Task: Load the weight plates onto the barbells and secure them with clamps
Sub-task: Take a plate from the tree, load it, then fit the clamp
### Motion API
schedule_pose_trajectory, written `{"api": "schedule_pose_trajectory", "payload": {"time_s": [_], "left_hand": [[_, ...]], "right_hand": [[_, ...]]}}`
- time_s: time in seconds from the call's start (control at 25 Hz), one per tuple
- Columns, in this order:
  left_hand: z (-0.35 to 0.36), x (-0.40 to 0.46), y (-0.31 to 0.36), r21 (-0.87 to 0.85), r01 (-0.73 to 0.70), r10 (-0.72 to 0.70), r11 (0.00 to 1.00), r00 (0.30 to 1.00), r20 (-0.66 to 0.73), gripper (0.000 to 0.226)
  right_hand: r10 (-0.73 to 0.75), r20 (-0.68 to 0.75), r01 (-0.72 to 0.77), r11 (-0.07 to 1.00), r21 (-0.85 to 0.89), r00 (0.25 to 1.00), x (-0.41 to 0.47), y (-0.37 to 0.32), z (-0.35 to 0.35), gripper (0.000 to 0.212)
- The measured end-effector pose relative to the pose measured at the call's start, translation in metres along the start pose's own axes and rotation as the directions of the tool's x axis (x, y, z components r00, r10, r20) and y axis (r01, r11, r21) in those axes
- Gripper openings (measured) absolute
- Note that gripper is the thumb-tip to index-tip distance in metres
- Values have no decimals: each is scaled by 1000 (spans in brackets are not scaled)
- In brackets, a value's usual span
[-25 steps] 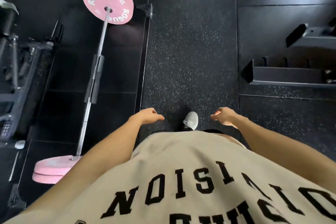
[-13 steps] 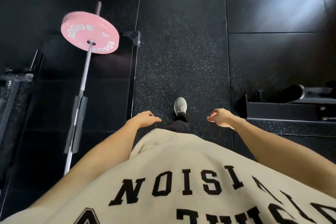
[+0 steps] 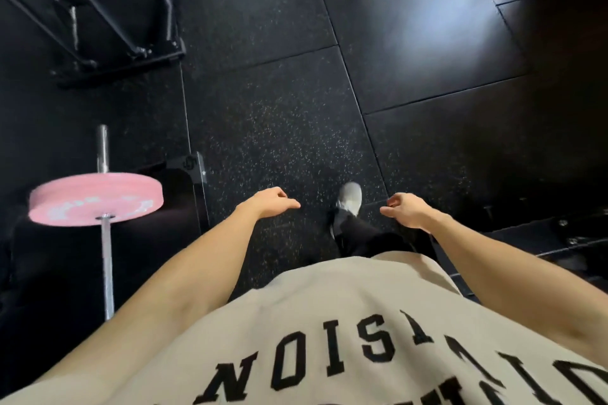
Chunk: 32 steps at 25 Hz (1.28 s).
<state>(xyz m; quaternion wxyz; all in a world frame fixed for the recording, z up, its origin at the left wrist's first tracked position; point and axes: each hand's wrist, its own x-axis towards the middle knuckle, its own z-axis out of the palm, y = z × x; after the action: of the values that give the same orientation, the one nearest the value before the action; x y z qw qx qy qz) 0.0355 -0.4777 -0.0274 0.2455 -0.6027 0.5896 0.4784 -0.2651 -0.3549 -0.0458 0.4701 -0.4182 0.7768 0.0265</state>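
Hands hang loosely curled, holding nothing: left hand (image 3: 268, 204), right hand (image 3: 409, 210). Pink plate (image 3: 95, 202) sits on the barbell (image 3: 108, 260), far left.

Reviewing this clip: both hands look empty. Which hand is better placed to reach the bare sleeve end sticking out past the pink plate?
Left, probably. The left hand hangs open on the same side as the pink plate and the sleeve end. The right hand, also empty, is across the body, beyond the shoe.

Beige shirt (image 3: 329, 322) with bold black block lettering, dark trousers (image 3: 362, 237), one grey shoe (image 3: 351, 195), bare forearms.
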Motion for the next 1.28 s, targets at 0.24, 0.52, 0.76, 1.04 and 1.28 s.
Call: {"api": "schedule_pose_trajectory", "payload": {"time_s": [0.24,0.52,0.76,1.04,1.28], "left_hand": [[-115,108,126,44,35,-35,998,999,1,67],[-238,199,312,108,-105,105,989,994,5,66],[-327,315,468,250,-112,94,962,992,84,67],[-425,423,716,480,-273,192,833,958,212,65],[-431,487,933,606,-413,265,679,909,322,64]], "right_hand": [[78,33,-81,994,70,996,141,-26,-125,51],[99,-34,-87,963,254,994,253,-58,-302,48],[191,-57,-153,903,401,980,362,-43,-422,47],[362,-139,-223,788,573,922,455,-1,-613,47],[469,-160,-243,684,688,869,519,65,-735,43]]}}
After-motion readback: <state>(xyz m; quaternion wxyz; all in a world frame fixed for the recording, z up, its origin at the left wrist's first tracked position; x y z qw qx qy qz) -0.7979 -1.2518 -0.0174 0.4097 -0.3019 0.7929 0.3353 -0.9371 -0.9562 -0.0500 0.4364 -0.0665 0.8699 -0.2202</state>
